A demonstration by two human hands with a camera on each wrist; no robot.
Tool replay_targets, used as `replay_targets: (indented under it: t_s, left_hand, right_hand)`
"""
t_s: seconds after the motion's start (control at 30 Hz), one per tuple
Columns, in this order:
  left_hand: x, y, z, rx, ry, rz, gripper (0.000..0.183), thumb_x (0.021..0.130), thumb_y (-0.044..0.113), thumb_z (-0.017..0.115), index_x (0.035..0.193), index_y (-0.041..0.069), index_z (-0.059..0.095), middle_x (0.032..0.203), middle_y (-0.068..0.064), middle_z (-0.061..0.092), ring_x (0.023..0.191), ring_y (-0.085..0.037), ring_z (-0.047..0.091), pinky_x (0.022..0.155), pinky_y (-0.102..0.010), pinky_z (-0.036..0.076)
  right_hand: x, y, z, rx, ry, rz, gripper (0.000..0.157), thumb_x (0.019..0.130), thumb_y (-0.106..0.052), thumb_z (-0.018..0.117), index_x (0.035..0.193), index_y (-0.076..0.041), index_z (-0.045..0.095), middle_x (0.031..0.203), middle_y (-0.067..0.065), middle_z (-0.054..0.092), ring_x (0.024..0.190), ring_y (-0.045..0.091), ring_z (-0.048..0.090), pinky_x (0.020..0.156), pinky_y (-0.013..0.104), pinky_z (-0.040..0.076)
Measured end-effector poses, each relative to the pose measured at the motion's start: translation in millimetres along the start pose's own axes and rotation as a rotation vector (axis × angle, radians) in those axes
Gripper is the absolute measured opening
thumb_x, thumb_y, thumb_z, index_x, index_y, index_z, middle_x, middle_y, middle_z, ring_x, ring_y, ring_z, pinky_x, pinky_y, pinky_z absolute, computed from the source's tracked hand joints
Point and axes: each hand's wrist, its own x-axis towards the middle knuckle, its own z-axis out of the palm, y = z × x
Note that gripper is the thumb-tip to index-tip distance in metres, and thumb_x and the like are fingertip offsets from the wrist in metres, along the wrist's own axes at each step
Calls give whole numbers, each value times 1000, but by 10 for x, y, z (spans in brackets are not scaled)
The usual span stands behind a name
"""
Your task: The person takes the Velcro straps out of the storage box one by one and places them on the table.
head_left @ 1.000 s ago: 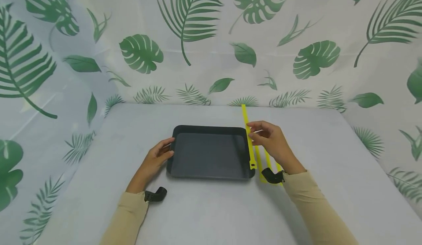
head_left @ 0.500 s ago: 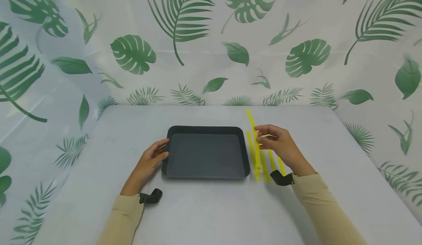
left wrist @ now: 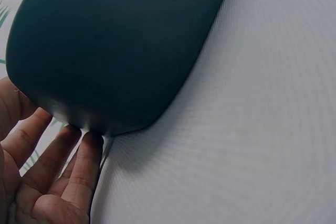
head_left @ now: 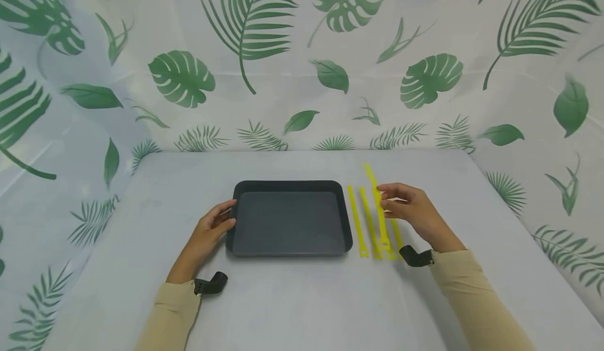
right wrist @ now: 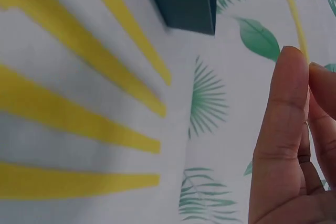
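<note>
A dark grey rectangular tray (head_left: 290, 220) lies on the white table. My left hand (head_left: 209, 233) is at its left end; in the left wrist view the fingertips (left wrist: 93, 142) touch the tray's outer wall with fingers fairly straight. To the right of the tray, my right hand (head_left: 412, 212) pinches a yellow strap (head_left: 381, 222) with a slotted end, like a hook-and-loop cable tie, between thumb and fingers. It hangs above several similar yellow straps (head_left: 357, 225) lying side by side. The right wrist view shows the pinched strap (right wrist: 292, 14) edge-on.
A white cloth backdrop (head_left: 278, 104) with green leaf prints rises behind the table (head_left: 292, 304) and along its sides. Each wrist wears a black camera mount, the left one (head_left: 211, 284) and the right one (head_left: 416, 256).
My right hand has moved right with the pinched strap, from over the tray's right rim to over the other straps. The left hand stays at the tray. The head view has shifted slightly.
</note>
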Motion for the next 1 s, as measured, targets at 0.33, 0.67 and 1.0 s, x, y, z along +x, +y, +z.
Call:
replay_targets:
  t_s: [0.33,0.67,1.0]
  left_hand:
    - [0,-5,0,-7,-7,-1,56,111,10,61,162,-4,41,171,-26,35,156,-47,37,103,-10,43]
    - [-2,0,-7,5,-1,-5,56,111,11,61,162,-3,42,171,-25,36,156,-46,38,104,-10,43]
    - [-8,3,-1,6,-4,-4,56,112,12,60,162,-2,42,171,-24,35,156,-46,38,103,-10,43]
  right_hand:
    - [-8,176,-230,-22,29,72,54,104,-1,71,149,17,49,114,6,63,95,7,71,86,27,63]
    - [-9,383,-420,-67,25,172,54,106,-6,69,152,14,48,115,8,61,95,7,70,87,27,63]
    - [12,517,-528,-139,34,252,53,106,-6,68,153,11,49,118,10,65,99,6,67,86,25,62]
